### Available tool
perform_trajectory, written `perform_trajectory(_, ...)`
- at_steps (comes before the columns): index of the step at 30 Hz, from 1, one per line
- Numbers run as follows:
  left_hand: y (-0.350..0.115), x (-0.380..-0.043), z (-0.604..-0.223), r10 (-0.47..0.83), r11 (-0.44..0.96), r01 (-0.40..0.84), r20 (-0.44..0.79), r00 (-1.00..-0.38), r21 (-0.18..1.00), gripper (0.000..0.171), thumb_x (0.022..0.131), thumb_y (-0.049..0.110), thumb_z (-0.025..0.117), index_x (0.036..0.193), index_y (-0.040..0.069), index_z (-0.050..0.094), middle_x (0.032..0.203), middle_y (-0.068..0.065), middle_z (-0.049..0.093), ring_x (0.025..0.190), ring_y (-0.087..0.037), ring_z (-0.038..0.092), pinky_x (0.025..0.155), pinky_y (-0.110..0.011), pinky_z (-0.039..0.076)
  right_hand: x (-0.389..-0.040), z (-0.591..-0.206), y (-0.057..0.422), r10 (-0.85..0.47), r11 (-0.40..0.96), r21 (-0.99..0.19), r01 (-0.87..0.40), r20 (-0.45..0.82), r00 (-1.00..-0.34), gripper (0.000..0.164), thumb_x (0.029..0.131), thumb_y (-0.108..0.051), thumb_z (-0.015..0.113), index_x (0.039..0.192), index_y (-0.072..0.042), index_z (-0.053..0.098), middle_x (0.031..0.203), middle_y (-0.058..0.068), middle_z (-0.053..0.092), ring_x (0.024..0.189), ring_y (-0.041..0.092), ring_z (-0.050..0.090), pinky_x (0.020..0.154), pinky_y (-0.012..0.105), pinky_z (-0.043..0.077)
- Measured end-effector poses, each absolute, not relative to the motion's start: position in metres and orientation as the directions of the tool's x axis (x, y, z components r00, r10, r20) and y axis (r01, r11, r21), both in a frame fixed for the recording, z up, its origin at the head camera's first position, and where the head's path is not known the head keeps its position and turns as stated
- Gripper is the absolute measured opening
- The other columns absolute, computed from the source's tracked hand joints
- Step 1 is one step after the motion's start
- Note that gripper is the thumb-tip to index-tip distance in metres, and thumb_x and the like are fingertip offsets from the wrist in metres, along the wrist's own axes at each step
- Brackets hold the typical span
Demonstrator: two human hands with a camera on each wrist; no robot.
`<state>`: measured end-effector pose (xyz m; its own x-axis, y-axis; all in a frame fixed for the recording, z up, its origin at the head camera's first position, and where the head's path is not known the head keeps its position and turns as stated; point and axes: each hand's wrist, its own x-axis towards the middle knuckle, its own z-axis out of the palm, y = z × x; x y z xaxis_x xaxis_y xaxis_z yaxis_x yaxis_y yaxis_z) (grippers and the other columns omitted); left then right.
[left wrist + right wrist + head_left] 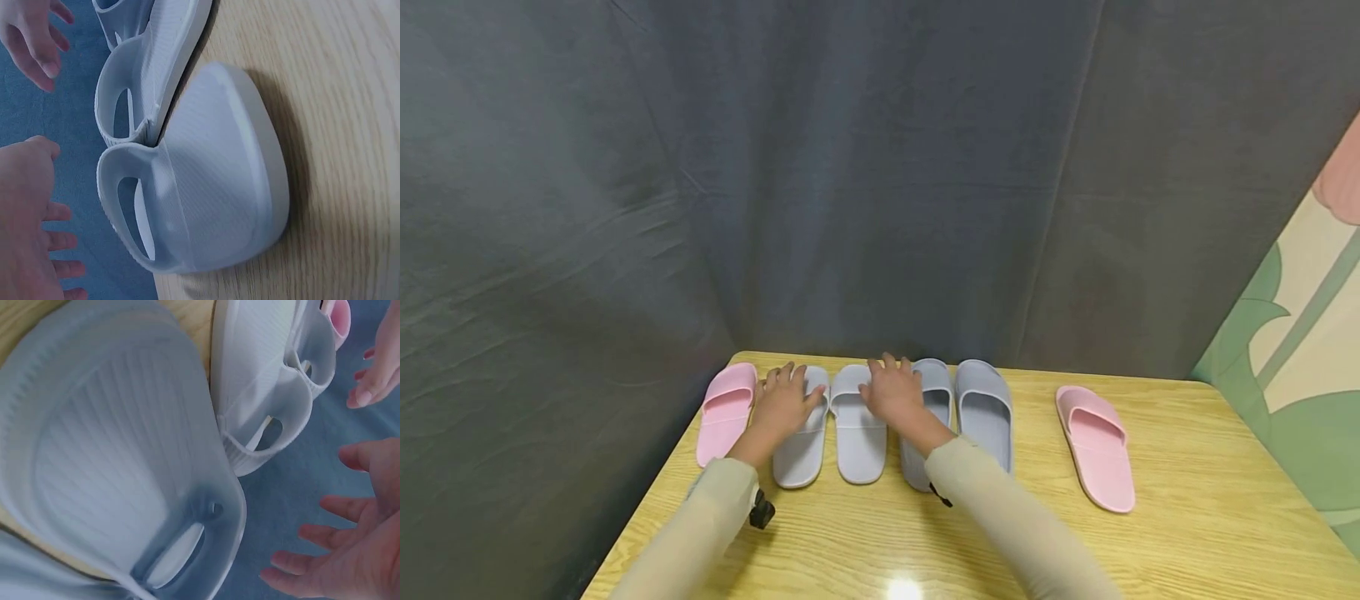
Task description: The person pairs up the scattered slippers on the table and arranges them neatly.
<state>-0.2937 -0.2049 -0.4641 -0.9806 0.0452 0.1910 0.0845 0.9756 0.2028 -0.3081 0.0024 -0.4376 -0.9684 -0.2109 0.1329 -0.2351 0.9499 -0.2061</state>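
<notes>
In the lower middle of the head view, a pale grey slipper (802, 454) and its matching pale slipper (861, 450) lie side by side, soles down, on a wooden table (850, 546); in the left wrist view the edges of their straps touch. The left hand (781, 408) is above the toe end of the first one, and the right hand (895, 393) is near the toe end of the second, partly in front of a darker grey slipper (917, 467). Both hands have their fingers spread and relaxed, and they hold nothing; in the wrist views a gap is visible between the fingers and the slippers.

The other darker slipper (987, 429) is just to the right of its mate. One pink slipper (727, 417) lies at the left end of the row, and another pink slipper (1101, 458) lies well apart at the right, tilted in its direction. Behind the table hangs a dark curtain (880, 183).

I judge that the slippers are light, made of moulded foam or soft plastic, a little flexible and not fragile. The smooth outside may slide somewhat. The good place to take hold seems to be the strap, with fingers over its top, or the sole's side edges.
</notes>
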Motion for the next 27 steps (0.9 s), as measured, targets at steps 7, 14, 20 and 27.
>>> perform_trajectory(7,-0.215,-0.293,-0.466,0.040,0.972,0.092,0.238,-0.971,0.216,0.066,0.101,0.052,0.049,0.145,0.002,0.050,0.151,-0.024,0.045,0.139,-0.045,0.038,0.111,-0.065,0.026,-0.304,-0.432,0.015,-0.210,0.936,-0.250,-0.246,0.162,-0.964,0.055,0.098,-0.043,0.061,0.145,-0.014,0.054,0.151,0.015,0.048,0.138,0.043,0.043,0.106,0.061,0.039)
perform_trajectory(14,-0.227,-0.291,-0.464,0.015,0.973,0.074,0.262,-0.965,0.217,0.065,0.101,0.050,0.051,0.145,0.001,0.050,0.151,-0.025,0.044,0.140,-0.046,0.035,0.110,-0.064,0.026,-0.300,-0.428,0.027,-0.209,0.935,-0.252,-0.249,0.175,-0.962,0.055,0.099,-0.042,0.061,0.146,-0.014,0.053,0.151,0.015,0.048,0.138,0.043,0.043,0.107,0.061,0.039)
perform_trajectory(20,-0.234,-0.289,-0.464,0.003,0.973,0.060,0.243,-0.970,0.225,0.068,0.101,0.051,0.049,0.147,0.001,0.048,0.152,-0.026,0.042,0.141,-0.047,0.033,0.112,-0.064,0.024,-0.299,-0.427,0.034,-0.211,0.934,-0.248,-0.257,0.196,-0.958,0.055,0.099,-0.041,0.062,0.145,-0.013,0.054,0.151,0.016,0.047,0.138,0.044,0.042,0.107,0.062,0.038)
perform_trajectory(27,-0.243,-0.288,-0.465,-0.009,0.969,0.054,0.252,-0.968,0.242,0.068,0.102,0.052,0.048,0.146,0.000,0.048,0.152,-0.027,0.041,0.140,-0.048,0.033,0.111,-0.066,0.024,-0.299,-0.428,0.040,-0.215,0.932,-0.249,-0.264,0.205,-0.955,0.056,0.099,-0.042,0.062,0.146,-0.014,0.053,0.153,0.016,0.046,0.139,0.046,0.041,0.109,0.064,0.036)
